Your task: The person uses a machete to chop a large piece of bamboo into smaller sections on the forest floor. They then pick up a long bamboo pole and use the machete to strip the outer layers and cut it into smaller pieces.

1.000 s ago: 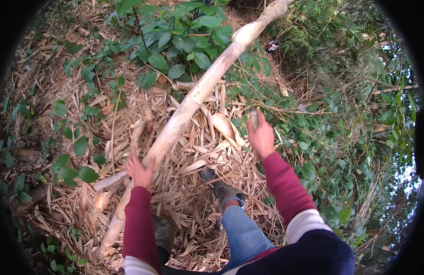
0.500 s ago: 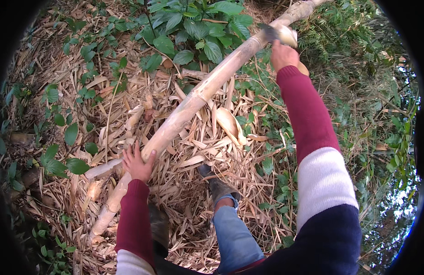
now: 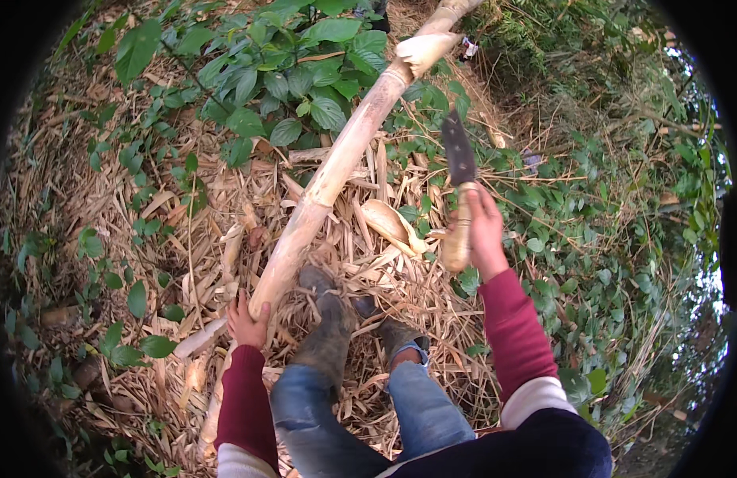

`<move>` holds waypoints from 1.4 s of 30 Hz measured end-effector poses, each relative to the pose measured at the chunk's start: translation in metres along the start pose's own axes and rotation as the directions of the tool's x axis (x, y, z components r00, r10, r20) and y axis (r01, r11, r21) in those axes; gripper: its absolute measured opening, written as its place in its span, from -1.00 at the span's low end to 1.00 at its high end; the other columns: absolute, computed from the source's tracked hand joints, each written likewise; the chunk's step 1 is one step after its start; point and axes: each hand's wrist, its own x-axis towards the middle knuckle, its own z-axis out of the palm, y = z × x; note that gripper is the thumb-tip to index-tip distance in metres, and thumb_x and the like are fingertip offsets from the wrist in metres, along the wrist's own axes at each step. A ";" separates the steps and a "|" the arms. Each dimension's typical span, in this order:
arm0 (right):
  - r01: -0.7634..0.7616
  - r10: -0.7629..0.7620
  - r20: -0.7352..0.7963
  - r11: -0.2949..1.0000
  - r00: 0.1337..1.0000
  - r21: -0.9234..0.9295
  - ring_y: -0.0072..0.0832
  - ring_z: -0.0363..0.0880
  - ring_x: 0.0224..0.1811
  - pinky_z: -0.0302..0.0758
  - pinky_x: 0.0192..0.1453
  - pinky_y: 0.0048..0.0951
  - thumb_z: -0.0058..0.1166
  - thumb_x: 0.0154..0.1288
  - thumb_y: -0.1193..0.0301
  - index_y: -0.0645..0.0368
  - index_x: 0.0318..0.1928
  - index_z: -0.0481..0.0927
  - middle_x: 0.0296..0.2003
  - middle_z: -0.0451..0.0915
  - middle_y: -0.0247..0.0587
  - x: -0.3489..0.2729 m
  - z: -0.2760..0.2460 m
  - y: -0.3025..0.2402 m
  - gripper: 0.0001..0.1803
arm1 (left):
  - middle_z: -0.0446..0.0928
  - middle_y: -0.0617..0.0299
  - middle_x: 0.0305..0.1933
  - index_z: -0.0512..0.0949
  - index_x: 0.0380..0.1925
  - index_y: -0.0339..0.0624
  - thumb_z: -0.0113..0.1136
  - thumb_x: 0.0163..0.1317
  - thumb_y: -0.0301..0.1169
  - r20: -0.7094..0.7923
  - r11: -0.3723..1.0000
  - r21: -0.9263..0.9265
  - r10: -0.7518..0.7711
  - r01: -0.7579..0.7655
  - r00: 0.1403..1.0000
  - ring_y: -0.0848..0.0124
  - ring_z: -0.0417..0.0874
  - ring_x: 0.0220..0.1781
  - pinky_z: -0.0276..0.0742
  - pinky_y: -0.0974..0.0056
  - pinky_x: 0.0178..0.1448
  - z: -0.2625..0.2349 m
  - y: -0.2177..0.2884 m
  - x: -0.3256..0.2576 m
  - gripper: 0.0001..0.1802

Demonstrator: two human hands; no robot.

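A long pale bamboo pole [image 3: 327, 180] slants from the lower left to the top, with a freshly cut, splintered notch [image 3: 424, 52] near its far end. My left hand [image 3: 247, 320] grips the pole's near part, fingers over its upper side and thumb along its edge. To the right of the pole, my right hand [image 3: 486, 231] is closed round the wooden handle of a machete [image 3: 459, 151]. Its short, dark, broad blade points away from me and is apart from the pole. A curved, pale piece of bamboo sheath [image 3: 391, 223] lies on the ground between them.
Dry leaves and bamboo shavings [image 3: 225, 199] cover the ground. A leafy green plant [image 3: 297, 88] grows close on the pole's left side. Undergrowth [image 3: 576, 199] fills the right. My boots [image 3: 327, 334] stand below the pole, near its lower part.
The machete has come back from the pole's far end, down and toward me, leaving the splintered notch in sight. My left hand stays on the pole. My view has shifted, and both legs now show.
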 end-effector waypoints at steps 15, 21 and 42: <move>0.142 -0.343 -0.316 0.843 0.885 -0.519 0.25 0.63 -0.05 0.50 0.11 0.04 -0.02 0.46 0.19 0.17 0.48 0.23 -0.15 0.66 0.35 0.087 0.219 -0.009 -0.33 | 0.09 -0.09 0.55 0.22 0.50 0.13 0.07 0.26 0.36 0.081 0.994 -0.030 0.104 -0.102 0.991 -0.06 0.02 0.60 -0.16 -0.25 0.56 -0.005 -0.014 0.005 -0.07; -0.136 -0.104 -0.309 0.736 0.945 -0.663 0.11 0.67 0.01 0.55 0.17 -0.02 0.00 0.46 0.17 0.16 0.48 0.25 -0.09 0.69 0.24 0.126 0.178 -0.044 -0.33 | 0.14 -0.09 0.52 0.25 0.48 0.11 0.08 0.25 0.37 0.098 0.994 -0.055 0.101 -0.096 0.990 -0.08 0.07 0.57 -0.14 -0.28 0.54 -0.008 -0.008 0.003 -0.07; -0.070 -0.181 -0.248 0.659 0.952 -0.749 0.07 0.64 0.07 0.53 0.20 -0.06 -0.01 0.45 0.24 0.01 0.48 0.29 0.04 0.58 0.34 0.133 0.197 -0.054 -0.38 | 0.17 -0.05 0.51 0.25 0.48 0.13 0.12 0.25 0.30 0.149 0.995 -0.044 0.099 -0.094 0.984 -0.04 0.05 0.57 -0.21 -0.28 0.56 -0.011 -0.007 0.002 -0.11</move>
